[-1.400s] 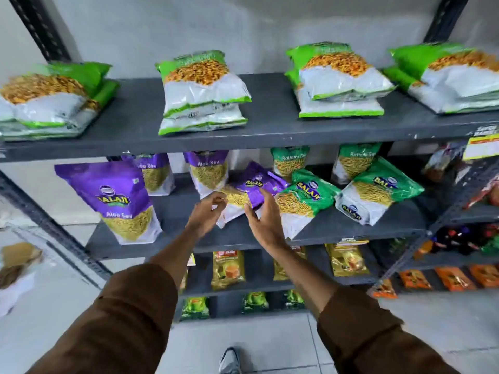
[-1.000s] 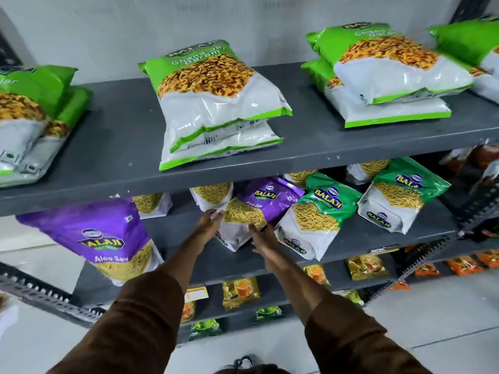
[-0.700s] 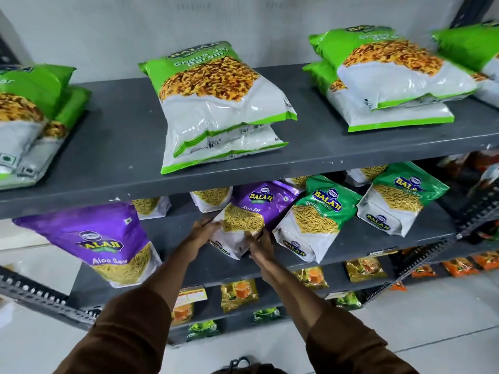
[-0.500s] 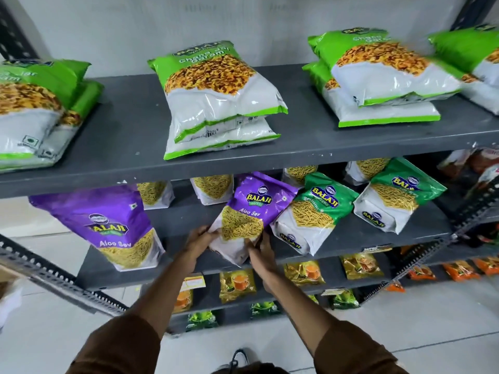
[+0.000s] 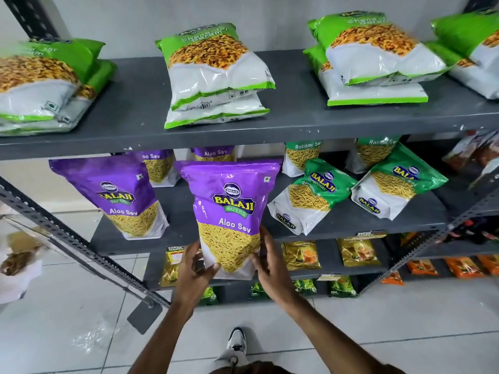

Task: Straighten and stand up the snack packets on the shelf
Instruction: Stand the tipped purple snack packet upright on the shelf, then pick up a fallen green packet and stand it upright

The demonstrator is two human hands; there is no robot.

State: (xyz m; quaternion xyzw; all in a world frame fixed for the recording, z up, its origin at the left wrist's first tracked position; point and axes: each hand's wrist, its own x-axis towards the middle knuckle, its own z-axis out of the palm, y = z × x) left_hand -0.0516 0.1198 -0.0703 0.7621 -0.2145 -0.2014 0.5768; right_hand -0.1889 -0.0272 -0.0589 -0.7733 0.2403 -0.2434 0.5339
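Observation:
A purple Aloo Sev packet (image 5: 231, 211) is held upright in front of the middle shelf (image 5: 351, 225). My left hand (image 5: 193, 268) grips its lower left corner and my right hand (image 5: 268, 263) holds its lower right side. Another purple Aloo Sev packet (image 5: 121, 198) stands at the shelf's left front. Two green Ratlami Sev packets (image 5: 310, 195) (image 5: 394, 184) lie tilted on the right of the same shelf. More purple and green packets stand at the back, partly hidden.
The top shelf (image 5: 297, 122) carries stacks of flat green-and-white packets (image 5: 216, 76). Lower shelves hold small yellow packets (image 5: 302, 255) and orange ones (image 5: 459, 265). A slanted metal frame bar (image 5: 81, 249) crosses the left. My shoe (image 5: 235, 344) is on the tiled floor.
Both hands took the tilted purple packet off the shelf, pulled it toward me and turned it upright. The camera view shifted down and back.

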